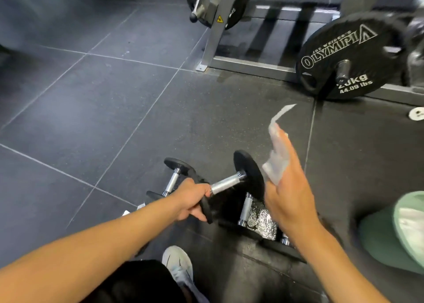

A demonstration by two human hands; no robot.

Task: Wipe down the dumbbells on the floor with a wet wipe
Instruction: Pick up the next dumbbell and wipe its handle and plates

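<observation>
Dumbbell (226, 183) sits tilted above the floor (91, 96), its near plate clasped by the left hand (191, 201), chrome handle pointing toward the right hand (288, 188). That hand hovers just beside the far plate, fingers extended, wet wipe (275, 158) draped over them.

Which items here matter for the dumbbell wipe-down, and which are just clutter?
In play:
- held dumbbell, gripped by the left hand
- wet wipe, in the right hand
- second dumbbell on the floor
- third dumbbell on the floor

Just there:
- weight plate on its peg
- grey rack frame
- green pack
- white shoe
</observation>
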